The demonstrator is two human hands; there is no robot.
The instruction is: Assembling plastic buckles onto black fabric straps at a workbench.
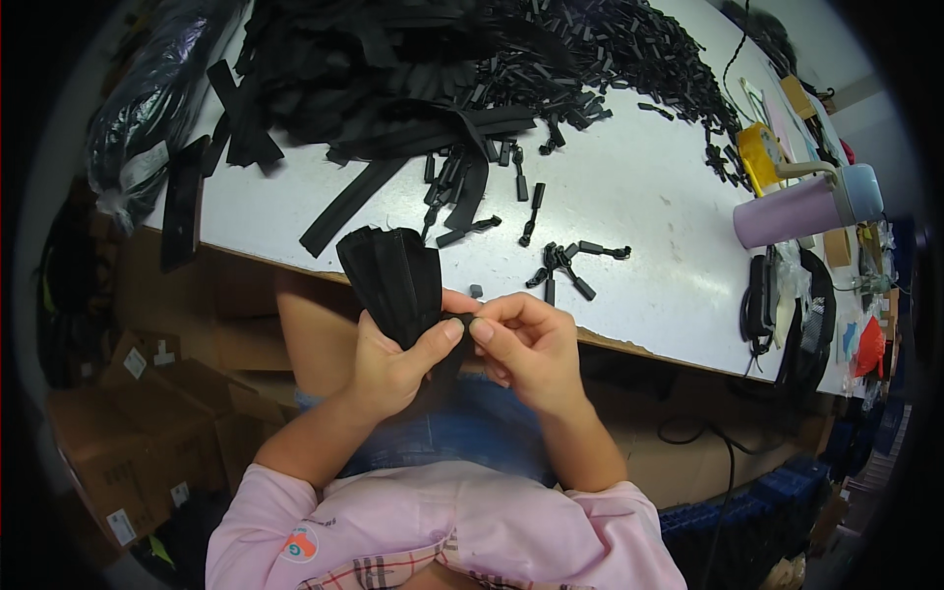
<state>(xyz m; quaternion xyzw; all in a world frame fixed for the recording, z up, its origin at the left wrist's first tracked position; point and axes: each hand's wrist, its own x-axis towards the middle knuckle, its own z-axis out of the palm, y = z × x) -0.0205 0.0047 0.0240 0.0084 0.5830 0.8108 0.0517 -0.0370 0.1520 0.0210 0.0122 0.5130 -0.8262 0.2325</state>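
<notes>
My left hand (393, 364) is closed round a bundle of black zipper tapes (398, 275), whose cut ends fan out above it toward the table. A folded part of the tape comes out between its thumb and forefinger. There the thumb and fingertips of my right hand (536, 354) pinch the tape's edge; whether a small slider sits between them is hidden. Both hands are over my lap, just off the table's near edge. Beyond them lie loose black zipper pulls (560, 261) and a small grey piece (476, 291).
On the white table (649, 236) rest a large pile of black tapes (344, 88) and a heap of black zipper pulls (629, 49). A lilac bottle (792, 209) lies at the right beside a yellow object (759, 157). Cardboard boxes (128, 442) stand at lower left.
</notes>
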